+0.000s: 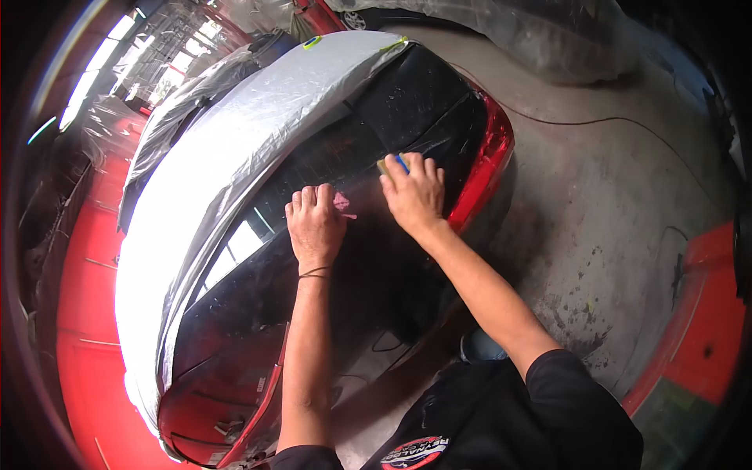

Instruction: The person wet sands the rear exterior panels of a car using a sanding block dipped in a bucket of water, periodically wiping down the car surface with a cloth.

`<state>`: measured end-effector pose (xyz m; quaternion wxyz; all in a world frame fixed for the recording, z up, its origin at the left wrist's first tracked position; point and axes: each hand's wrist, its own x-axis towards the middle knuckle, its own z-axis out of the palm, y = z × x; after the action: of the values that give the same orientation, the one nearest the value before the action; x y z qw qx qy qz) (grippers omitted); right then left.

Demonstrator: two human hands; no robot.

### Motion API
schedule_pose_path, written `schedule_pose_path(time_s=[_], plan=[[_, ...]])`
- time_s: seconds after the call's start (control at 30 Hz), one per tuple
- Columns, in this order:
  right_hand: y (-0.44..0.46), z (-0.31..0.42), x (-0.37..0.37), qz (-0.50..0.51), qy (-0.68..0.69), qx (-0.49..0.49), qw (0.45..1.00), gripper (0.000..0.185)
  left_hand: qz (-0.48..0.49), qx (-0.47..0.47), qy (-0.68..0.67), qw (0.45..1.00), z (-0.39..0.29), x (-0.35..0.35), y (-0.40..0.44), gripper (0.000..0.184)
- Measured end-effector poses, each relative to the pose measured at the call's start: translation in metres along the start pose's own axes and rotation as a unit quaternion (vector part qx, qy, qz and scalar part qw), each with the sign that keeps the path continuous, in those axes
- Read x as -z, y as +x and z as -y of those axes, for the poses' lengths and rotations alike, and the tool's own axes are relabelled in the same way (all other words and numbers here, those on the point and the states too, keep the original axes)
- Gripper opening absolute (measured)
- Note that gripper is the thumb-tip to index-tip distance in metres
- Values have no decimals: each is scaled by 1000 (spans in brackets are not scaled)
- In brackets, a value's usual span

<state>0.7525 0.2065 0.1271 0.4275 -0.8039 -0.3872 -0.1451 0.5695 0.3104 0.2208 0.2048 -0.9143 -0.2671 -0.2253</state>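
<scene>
My left hand (316,227) is closed around a crumpled pink cloth (341,204), which pokes out on the thumb side. It rests over the dark, glossy car (360,129). To its right, my right hand (415,190) presses a small block (383,167) with yellowish and blue parts against the car's surface. The fingers hide most of the block, so its exact kind is unclear. Small pale specks or droplets show on the dark panel beyond that hand. A red tail light (489,160) borders the panel on the right.
Shiny white masking sheet (211,164) covers the car's left side, with a yellow-green tape roll (312,41) on its far end. A thin hose (580,122) crosses the grey floor (564,188). Red panels (86,313) stand at the left, and plastic-draped shapes (548,39) behind.
</scene>
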Motion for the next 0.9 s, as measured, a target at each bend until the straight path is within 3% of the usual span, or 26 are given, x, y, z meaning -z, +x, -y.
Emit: schedule_pose_path(time_s=[0.07,0.2,0.3,0.37,0.43,0.5,0.57,0.63,0.7,0.77,0.83,0.9], plan=[[4,-4,9,13,29,19,999,36,-2,-6,-13,1000,-3,9,-2,40],[26,-21,4,17,-76,-31,997,32,-32,1,-22,999,2,-4,-3,32],[1,37,0,35,10,63,997,35,-35,-1,-22,999,2,-4,-4,30],[7,30,13,57,4,100,993,34,-32,6,-26,999,2,-5,-3,33],[26,2,10,79,-22,61,995,35,-35,1,-26,999,2,-1,-4,35],[26,-5,-6,35,-43,27,998,35,-54,0,-38,998,3,-1,-4,34],[7,36,4,60,-35,67,995,37,-65,-1,-44,997,4,-5,-4,30],[-15,46,3,60,66,161,983,43,-63,3,-50,997,3,-3,-5,30],[0,27,13,87,-10,154,984,43,-68,-8,-44,997,3,0,-7,21],[18,-9,0,51,-45,66,995,40,-68,-11,-37,997,4,1,-8,17],[13,14,-1,78,-72,26,994,39,-70,-12,-29,997,4,-2,-4,18],[-10,47,5,90,-4,96,991,42,-70,-6,-30,997,1,-3,-4,18]])
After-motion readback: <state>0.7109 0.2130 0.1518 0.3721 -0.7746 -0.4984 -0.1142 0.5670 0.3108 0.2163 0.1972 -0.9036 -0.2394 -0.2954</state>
